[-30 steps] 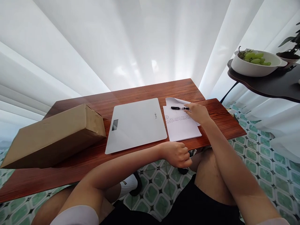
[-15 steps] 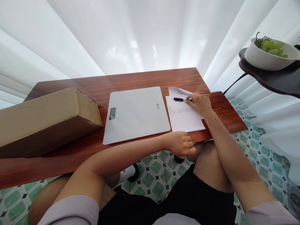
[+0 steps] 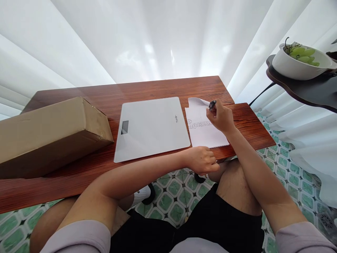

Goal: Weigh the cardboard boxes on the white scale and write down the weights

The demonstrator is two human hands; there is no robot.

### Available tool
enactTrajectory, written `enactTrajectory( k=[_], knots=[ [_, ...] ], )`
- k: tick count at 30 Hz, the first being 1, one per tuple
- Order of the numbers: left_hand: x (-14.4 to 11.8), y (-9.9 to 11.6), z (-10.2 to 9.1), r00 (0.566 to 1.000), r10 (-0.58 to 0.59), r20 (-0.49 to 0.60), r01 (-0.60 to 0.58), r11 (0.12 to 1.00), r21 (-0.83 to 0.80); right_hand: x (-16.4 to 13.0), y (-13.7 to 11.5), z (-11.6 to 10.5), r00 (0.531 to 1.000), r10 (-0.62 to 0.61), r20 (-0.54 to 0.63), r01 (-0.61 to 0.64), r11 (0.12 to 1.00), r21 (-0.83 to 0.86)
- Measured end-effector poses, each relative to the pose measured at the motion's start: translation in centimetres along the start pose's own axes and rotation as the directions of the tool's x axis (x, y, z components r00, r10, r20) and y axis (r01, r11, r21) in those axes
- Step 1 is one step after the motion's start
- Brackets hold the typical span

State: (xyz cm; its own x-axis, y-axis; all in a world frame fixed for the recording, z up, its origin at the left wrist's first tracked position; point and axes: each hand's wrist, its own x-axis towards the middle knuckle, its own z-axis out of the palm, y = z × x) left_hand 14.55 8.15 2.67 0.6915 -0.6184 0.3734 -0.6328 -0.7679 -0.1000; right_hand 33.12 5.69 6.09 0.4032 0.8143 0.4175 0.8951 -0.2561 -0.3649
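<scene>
My right hand (image 3: 221,116) is closed around a black pen (image 3: 212,104), lifted off the paper with its dark end tilted up. Below it are white sheets of paper (image 3: 207,136) with small rows of handwriting and a curled upper corner. At the table's front edge, just below the papers, rests my left hand (image 3: 202,161). Its fingers are curled inward, and whatever they may hold is hidden. Left of the papers lies a flat white bathroom scale (image 3: 152,130) with a grey display window.
A brown cardboard box (image 3: 44,131) takes up the left of the wooden table (image 3: 147,88). On the right, a dark wavy-edged stand (image 3: 289,86) holds a white bowl (image 3: 292,69) of green grapes (image 3: 302,54). White curtains (image 3: 158,38) hang behind the table.
My right hand has picked up the pen, which was lying on the paper under its fingertips, and tilted it upright. My left hand has stayed nearly in place.
</scene>
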Motion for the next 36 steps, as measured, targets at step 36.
enactTrajectory(
  k=[36],
  knots=[
    [1.4, 0.5, -1.0, 0.812, -0.53, 0.244, 0.546, 0.838, 0.001, -2.7, -1.8, 1.5, 0.96, -0.052, 0.274, -0.092, 0.867, 0.489]
  ],
)
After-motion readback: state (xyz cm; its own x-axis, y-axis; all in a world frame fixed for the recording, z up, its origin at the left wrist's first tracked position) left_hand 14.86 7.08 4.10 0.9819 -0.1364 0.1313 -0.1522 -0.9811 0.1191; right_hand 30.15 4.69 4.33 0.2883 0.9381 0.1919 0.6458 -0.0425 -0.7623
